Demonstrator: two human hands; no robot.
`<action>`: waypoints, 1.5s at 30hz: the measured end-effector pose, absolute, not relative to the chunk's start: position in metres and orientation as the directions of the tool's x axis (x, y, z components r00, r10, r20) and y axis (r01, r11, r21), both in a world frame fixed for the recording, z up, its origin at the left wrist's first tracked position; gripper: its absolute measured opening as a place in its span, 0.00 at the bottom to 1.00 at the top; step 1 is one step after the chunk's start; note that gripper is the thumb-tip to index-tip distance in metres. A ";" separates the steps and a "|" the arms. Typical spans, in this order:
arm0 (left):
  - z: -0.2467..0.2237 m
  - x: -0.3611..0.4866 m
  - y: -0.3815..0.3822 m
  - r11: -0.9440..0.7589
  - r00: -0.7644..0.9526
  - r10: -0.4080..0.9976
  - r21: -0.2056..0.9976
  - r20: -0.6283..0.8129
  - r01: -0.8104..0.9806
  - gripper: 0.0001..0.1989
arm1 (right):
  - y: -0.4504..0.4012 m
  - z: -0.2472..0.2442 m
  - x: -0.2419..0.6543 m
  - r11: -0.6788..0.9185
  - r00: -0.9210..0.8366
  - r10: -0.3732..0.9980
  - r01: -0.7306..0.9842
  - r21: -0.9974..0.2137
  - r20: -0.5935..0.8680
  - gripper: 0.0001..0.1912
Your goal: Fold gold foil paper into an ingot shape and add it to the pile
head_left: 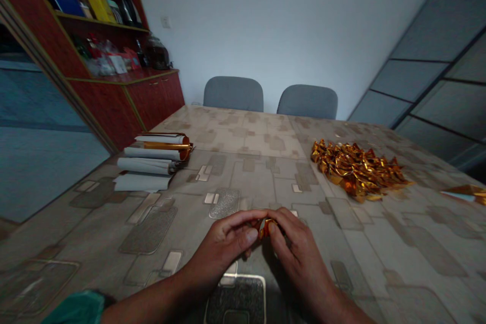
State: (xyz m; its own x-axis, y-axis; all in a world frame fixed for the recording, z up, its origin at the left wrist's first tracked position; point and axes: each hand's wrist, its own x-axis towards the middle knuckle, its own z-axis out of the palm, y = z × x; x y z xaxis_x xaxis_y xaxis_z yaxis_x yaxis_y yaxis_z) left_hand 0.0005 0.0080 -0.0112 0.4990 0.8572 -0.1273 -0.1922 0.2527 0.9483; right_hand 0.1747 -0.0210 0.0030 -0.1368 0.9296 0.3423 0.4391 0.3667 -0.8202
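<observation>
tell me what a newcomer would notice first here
The heap of crumpled gold foil on the right of the patterned table stands out most. Nearest the camera, the left hand and right hand pinch a small piece of gold foil. On the table's left lies a stack of rolled sheets, with gold showing at their ends.

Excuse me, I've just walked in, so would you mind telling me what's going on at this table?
A person seated at a patterned table is pinching a small piece of gold foil between their left hand and right hand. Ahead and to their right lies a heap of crumpled gold foil pieces. Ahead and to their left is a stack of rolled sheets, pale on the outside with gold showing at the roll ends.
</observation>
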 end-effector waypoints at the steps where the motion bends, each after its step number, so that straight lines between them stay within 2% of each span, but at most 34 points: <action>1: -0.013 0.001 0.008 0.283 0.506 0.851 0.934 -0.140 -0.217 0.19 | -0.021 0.003 0.174 0.366 -0.132 0.929 0.441 -0.819 0.344 0.14; 6: -0.020 0.004 0.010 0.358 0.529 0.832 0.890 -0.166 -0.283 0.22 | -0.020 -0.001 0.173 0.348 -0.113 0.936 0.434 -0.831 0.333 0.13; 10: -0.020 0.004 0.010 0.361 0.502 0.852 0.860 -0.147 -0.361 0.15 | -0.022 -0.001 0.175 0.265 -0.063 0.962 0.431 -0.862 0.265 0.09; 15: -0.016 0.004 0.008 0.387 0.491 0.858 0.821 -0.153 -0.420 0.11 | -0.027 0.002 0.177 0.310 -0.118 0.951 0.433 -0.846 0.287 0.15; 19: -0.015 0.005 0.008 0.403 0.497 0.854 0.802 -0.156 -0.441 0.10 | -0.026 0.002 0.175 0.308 -0.132 0.951 0.413 -0.857 0.278 0.16; 24: -0.016 0.005 0.008 0.439 0.526 0.833 0.784 -0.172 -0.439 0.14 | -0.024 0.000 0.173 0.213 -0.126 0.975 0.272 -0.938 0.185 0.19; 27: -0.012 0.006 0.010 0.489 0.464 0.846 0.726 -0.262 -0.484 0.15 | -0.025 -0.002 0.174 0.153 -0.149 0.980 0.154 -0.976 0.130 0.24; 29: -0.008 0.006 0.011 0.515 0.414 0.850 0.679 -0.326 -0.523 0.18 | -0.025 -0.004 0.174 0.142 -0.144 0.982 0.127 -0.982 0.123 0.24; 35: -0.003 0.009 0.013 0.517 0.362 0.856 0.636 -0.369 -0.573 0.21 | -0.026 -0.006 0.177 0.160 -0.139 0.980 0.116 -0.980 0.143 0.21; 40: -0.003 0.007 0.016 0.491 0.321 0.871 0.658 -0.371 -0.571 0.21 | -0.027 0.000 0.183 0.276 -0.252 0.943 0.231 -0.933 0.217 0.16; 45: -0.007 0.005 0.016 0.461 0.307 0.887 0.715 -0.345 -0.526 0.18 | -0.026 -0.001 0.184 0.315 -0.256 0.935 0.281 -0.907 0.245 0.19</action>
State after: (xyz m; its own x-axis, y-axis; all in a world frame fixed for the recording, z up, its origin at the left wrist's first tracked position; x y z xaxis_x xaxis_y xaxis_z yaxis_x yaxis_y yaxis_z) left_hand 0.0052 0.0155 -0.0070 0.3069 0.8868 -0.3455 -0.5263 0.4606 0.7148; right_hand 0.1843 -0.0255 -0.0009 -0.2562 0.9351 0.2450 0.2807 0.3145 -0.9068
